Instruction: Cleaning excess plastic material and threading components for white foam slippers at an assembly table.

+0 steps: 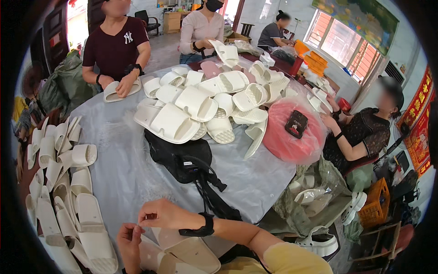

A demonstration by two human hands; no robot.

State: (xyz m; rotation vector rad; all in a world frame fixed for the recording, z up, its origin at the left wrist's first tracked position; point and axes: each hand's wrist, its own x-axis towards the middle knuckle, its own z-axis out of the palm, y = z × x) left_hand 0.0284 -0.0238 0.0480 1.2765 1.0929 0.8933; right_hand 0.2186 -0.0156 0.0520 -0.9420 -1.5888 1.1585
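At the bottom centre of the frame the person's right hand [160,214], wearing a black wristband [204,225], reaches leftward with thumb and forefinger pinched together on something too small to make out. The left hand [131,241] sits just below it, fingers curled so its fingertips meet those of the right; whether it grips anything cannot be told. Directly under both hands lie cream slide sandals [185,253], soles and straps facing up, at the bottom edge.

Along the left edge a row of white slides [68,192] stands packed side by side. In the upper centre a loose heap of white slides [205,102] covers the round table's grey plastic sheet [123,150]. A black bag with straps [182,160] lies between the heap and the hands. Right of the heap sits a pink-red round bundle in clear plastic [285,137] with a small dark rectangular packet [296,123] on top. At the far right edge hang red banners with gold lettering [422,118]. An orange crate [378,203] stands at lower right.
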